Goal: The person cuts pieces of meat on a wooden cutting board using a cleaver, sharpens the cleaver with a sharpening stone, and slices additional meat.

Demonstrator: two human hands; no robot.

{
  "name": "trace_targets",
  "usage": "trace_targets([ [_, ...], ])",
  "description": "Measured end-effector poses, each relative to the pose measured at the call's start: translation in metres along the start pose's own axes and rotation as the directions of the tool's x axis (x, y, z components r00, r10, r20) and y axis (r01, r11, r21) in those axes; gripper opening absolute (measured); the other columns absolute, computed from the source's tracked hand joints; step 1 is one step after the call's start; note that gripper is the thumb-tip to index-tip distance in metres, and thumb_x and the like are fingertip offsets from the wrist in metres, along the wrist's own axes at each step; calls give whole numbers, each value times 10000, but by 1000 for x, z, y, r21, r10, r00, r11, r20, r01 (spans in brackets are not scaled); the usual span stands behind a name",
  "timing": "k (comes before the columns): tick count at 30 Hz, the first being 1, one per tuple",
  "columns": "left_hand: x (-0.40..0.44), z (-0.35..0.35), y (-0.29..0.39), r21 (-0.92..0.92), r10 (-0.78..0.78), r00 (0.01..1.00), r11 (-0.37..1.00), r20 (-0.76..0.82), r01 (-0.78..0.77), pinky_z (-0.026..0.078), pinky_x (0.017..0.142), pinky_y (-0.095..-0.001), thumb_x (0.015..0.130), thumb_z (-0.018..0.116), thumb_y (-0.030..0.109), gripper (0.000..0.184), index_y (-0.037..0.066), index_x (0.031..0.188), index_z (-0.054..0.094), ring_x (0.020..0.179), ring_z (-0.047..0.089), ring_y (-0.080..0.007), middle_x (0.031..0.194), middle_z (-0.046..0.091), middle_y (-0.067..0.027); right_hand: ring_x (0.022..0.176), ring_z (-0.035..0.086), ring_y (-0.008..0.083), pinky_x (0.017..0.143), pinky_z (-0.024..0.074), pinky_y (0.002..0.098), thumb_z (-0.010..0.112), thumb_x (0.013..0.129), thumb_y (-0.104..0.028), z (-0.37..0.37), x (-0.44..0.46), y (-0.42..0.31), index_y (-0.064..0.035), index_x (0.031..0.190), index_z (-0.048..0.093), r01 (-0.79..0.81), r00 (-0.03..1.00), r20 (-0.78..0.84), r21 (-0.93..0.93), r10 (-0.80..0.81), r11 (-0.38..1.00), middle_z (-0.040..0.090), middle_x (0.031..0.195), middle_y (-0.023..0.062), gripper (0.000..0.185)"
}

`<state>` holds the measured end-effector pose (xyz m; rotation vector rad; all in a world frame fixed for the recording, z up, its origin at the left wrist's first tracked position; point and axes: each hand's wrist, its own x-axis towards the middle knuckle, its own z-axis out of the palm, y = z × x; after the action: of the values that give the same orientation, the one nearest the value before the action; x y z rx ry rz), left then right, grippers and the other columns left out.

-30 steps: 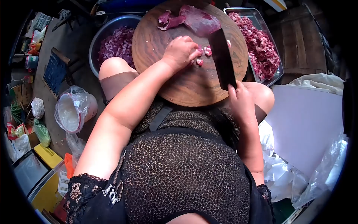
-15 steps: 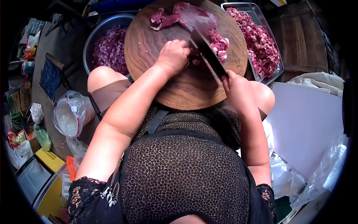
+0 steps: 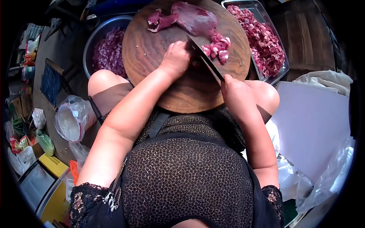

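My right hand (image 3: 236, 91) is wrapped round the handle of a dark cleaver (image 3: 207, 59), whose blade slants up and left over the round wooden board (image 3: 148, 53). Close against the blade's left side is my left hand (image 3: 176, 57), its fingers curled; whatever they hold is hidden. Cut meat pieces (image 3: 218, 46) lie just right of the blade. Beyond them, near the board's far edge, rest a large piece of meat (image 3: 194, 18) and a smaller strip (image 3: 161, 19).
A metal bowl (image 3: 88, 49) of chopped meat stands left of the board, a metal tray (image 3: 279, 74) of chopped meat at its right. A plastic-lined bucket (image 3: 72, 123) is at the left. A pale panel (image 3: 311, 121) and plastic bags (image 3: 291, 178) lie at the right.
The cleaver has swung left and turned more edge-on, close beside my left hand. More cut pieces now show to its right. The board appears shifted slightly left in view.
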<state>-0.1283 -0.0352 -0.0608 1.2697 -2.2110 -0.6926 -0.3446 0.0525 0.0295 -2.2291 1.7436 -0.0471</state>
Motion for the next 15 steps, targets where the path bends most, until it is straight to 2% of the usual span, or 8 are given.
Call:
trace_targets([
  [1, 1, 3, 0, 0, 7, 1000, 1000, 5, -7, 501, 806, -389, 793, 627, 169, 137, 128, 868, 734, 978, 605, -291, 992, 659, -58, 729, 637, 393, 648, 497, 500, 504, 921, -114, -1, 4, -2, -6, 882, 530, 13, 1000, 28, -6, -12, 1000, 638, 761, 204, 118],
  [4, 4, 20, -9, 291, 381, 857, 912, -347, -288, 526, 780, -348, 747, 685, 195, 211, 95, 928, 726, 862, 657, -266, 893, 684, -100, 757, 644, 414, 656, 512, 506, 495, 881, -81, 12, 35, -8, 5, 868, 539, 40, 999, 3, -2, -40, 999, 641, 757, 215, 97],
  [6, 4, 19, -12, 279, 374, 860, 917, -348, -286, 530, 751, -368, 758, 671, 145, 224, 90, 971, 713, 810, 663, -285, 860, 676, -129, 790, 652, 410, 677, 521, 508, 503, 898, -121, 16, 60, -19, -3, 910, 563, 16, 1000, 27, -35, -15, 999, 658, 798, 216, 132],
  [8, 1, 5, -11, -10, 143, 989, 990, 30, -143, 516, 847, -407, 758, 721, 143, 357, 86, 1109, 690, 959, 639, -350, 996, 660, -172, 831, 656, 404, 717, 523, 514, 513, 925, -182, 15, 78, -22, -31, 961, 581, 19, 1000, 21, -8, -19, 1000, 674, 853, 208, 170],
  [9, -4, -6, -3, -92, -26, 1000, 996, -18, 24, 511, 863, -404, 813, 689, 129, 359, 66, 1165, 658, 971, 639, -357, 1017, 658, -185, 841, 652, 409, 739, 513, 523, 519, 945, -235, 17, 83, -18, -59, 990, 592, -12, 999, -44, 1, 12, 1000, 681, 879, 199, 195],
  [12, -14, -17, -33, -220, -289, 907, 948, -306, 228, 529, 843, -335, 877, 645, 102, 286, 63, 1160, 662, 959, 671, -272, 1043, 686, -135, 851, 643, 411, 746, 505, 513, 514, 956, -263, 21, 67, -12, -72, 1040, 596, -62, 969, -228, 141, 93, 988, 673, 897, 208, 224],
  [13, -21, -28, -34, -102, -231, 899, 973, -373, 208, 535, 820, -308, 885, 635, 86, 242, 60, 1122, 677, 934, 678, -234, 1046, 690, -114, 835, 636, 418, 746, 499, 515, 510, 959, -263, 14, 52, -13, -72, 1063, 596, -28, 965, -256, 143, 65, 989, 667, 885, 212, 233],
  [15, -37, -42, -27, -42, -128, 955, 992, -269, 121, 533, 835, -325, 856, 658, 84, 198, 50, 1046, 700, 943, 667, -255, 1043, 675, -125, 781, 641, 410, 694, 501, 513, 526, 950, -236, 0, 21, -17, -73, 1043, 599, -22, 984, -172, 142, 47, 990, 663, 841, 204, 201],
])
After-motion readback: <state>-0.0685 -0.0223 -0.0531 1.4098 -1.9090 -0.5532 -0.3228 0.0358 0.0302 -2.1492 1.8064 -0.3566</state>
